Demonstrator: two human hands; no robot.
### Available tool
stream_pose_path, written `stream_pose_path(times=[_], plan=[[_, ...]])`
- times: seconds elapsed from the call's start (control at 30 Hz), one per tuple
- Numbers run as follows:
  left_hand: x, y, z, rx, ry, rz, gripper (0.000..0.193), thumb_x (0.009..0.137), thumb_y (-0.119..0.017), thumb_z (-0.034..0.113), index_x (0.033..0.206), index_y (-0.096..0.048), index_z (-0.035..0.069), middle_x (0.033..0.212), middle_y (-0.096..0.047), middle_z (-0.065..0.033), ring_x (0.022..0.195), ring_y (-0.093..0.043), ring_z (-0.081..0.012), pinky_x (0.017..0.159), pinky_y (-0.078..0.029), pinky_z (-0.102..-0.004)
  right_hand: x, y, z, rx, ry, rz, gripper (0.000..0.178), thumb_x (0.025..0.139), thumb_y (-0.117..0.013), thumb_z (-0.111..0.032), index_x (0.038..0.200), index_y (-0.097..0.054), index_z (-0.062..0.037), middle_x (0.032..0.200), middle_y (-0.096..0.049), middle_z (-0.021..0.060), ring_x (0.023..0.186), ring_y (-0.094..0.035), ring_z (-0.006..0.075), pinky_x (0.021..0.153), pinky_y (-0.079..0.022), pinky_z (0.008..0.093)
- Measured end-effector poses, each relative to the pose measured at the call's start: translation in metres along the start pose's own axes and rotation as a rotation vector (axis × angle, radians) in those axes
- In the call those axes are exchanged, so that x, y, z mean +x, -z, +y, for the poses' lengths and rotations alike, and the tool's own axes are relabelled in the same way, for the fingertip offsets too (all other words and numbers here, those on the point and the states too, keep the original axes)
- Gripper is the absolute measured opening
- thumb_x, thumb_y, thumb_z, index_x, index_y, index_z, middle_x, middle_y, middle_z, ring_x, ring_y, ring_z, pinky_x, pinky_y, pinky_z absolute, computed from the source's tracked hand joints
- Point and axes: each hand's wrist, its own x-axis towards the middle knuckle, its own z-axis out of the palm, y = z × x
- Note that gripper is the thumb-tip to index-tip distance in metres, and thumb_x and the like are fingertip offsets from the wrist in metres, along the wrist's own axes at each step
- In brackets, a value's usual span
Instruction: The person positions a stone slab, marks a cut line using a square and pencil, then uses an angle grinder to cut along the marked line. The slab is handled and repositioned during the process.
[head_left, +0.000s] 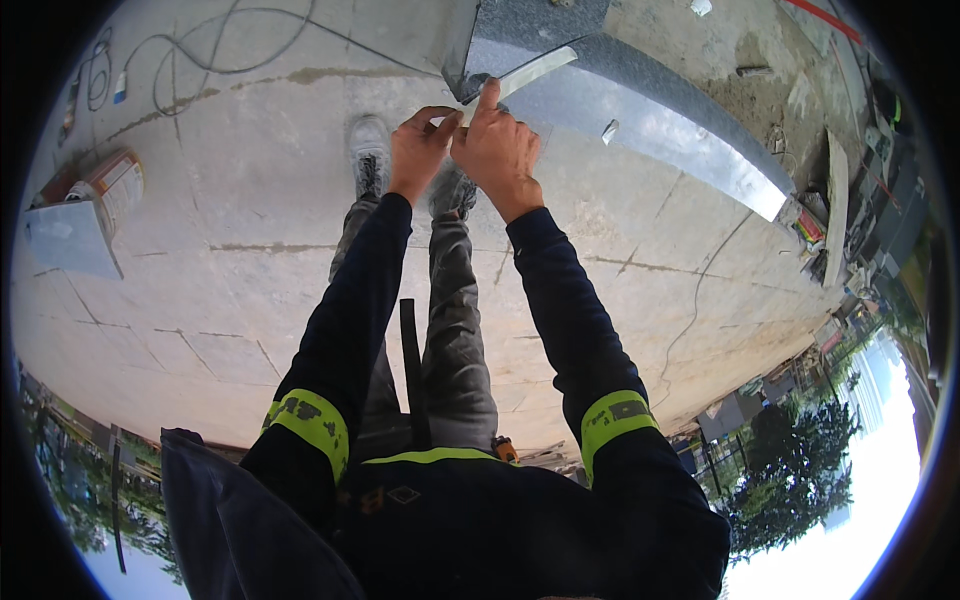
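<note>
A pale, flat strip [540,70] lies slantwise over the corner of a dark grey speckled stone slab [545,35]. My left hand [422,150] pinches at the strip's near left end, its thumb and fingers pressed together. Close beside it, my right hand [497,150] is closed at the strip too, with the index finger laid along it and the other fingers curled. The two hands almost touch, and they hide the part of the strip between them.
A long shiny grey slab edge [690,140] curves away to the right, with a small scrap [610,131] on it. A dark cable [215,68] loops over the concrete floor [250,190] at upper left. A bucket [117,185] stands by a grey board [70,238] on the left.
</note>
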Motion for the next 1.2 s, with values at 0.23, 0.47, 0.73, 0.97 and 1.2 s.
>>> stream_pose_path(times=[0.23, 0.47, 0.73, 0.97, 1.2], plan=[[0.006, 0.002, -0.011, 0.026, 0.000, -0.015, 0.022, 0.100, -0.081, 0.025, 0.115, -0.083, 0.009, 0.072, -0.074, -0.0047, 0.064, -0.065, -0.0084, 0.061, -0.053, -0.0303, 0.027, 0.023, 0.017, -0.021, 0.016, 0.174, 0.037, 0.090, -0.067, -0.022, 0.127, -0.068, -0.0212, 0.087, -0.080, 0.0176, 0.085, -0.079, 0.0447, 0.075, -0.060, 0.0558], [0.006, 0.006, -0.013, 0.064, -0.070, 0.031, 0.028, 0.099, -0.081, 0.022, 0.125, -0.080, 0.012, 0.075, -0.075, -0.0064, 0.066, -0.065, -0.0096, 0.064, -0.054, -0.0324, 0.000, -0.009, 0.010, 0.702, 0.319, -0.048, 0.023, 0.094, -0.074, -0.017, 0.116, -0.076, -0.0110, 0.091, -0.079, 0.0135, 0.083, -0.077, 0.0249, 0.077, -0.060, 0.0369], [0.002, 0.011, 0.013, 0.072, -0.066, -0.065, 0.020, 0.100, -0.077, 0.020, 0.115, -0.084, 0.009, 0.067, -0.068, -0.0054, 0.060, -0.060, -0.0111, 0.060, -0.051, -0.0316, 0.063, 0.006, 0.093, 0.628, -0.078, 0.553, 0.033, 0.099, -0.080, -0.033, 0.109, -0.070, -0.0027, 0.097, -0.080, 0.0166, 0.089, -0.078, 0.0329, 0.082, -0.061, 0.0428], [0.003, 0.018, 0.032, 0.193, -0.072, -0.117, 0.024, 0.103, -0.076, 0.023, 0.118, -0.084, 0.005, 0.066, -0.062, -0.0002, 0.057, -0.056, -0.0070, 0.053, -0.050, -0.0295, 0.073, 0.010, 0.097, 0.474, -0.212, 0.541, 0.050, 0.094, -0.083, -0.054, 0.111, -0.073, -0.0084, 0.099, -0.083, 0.0090, 0.093, -0.080, 0.0302, 0.084, -0.061, 0.0421], [0.001, 0.020, 0.039, 0.192, -0.006, -0.131, 0.025, 0.102, -0.075, 0.027, 0.115, -0.084, 0.008, 0.067, -0.070, -0.0066, 0.056, -0.065, -0.0144, 0.059, -0.053, -0.0328, 0.076, 0.014, 0.096, 0.464, -0.311, 0.479, 0.053, 0.092, -0.083, -0.059, 0.112, -0.074, -0.0109, 0.104, -0.084, 0.0069, 0.099, -0.080, 0.0307, 0.086, -0.061, 0.0438]])
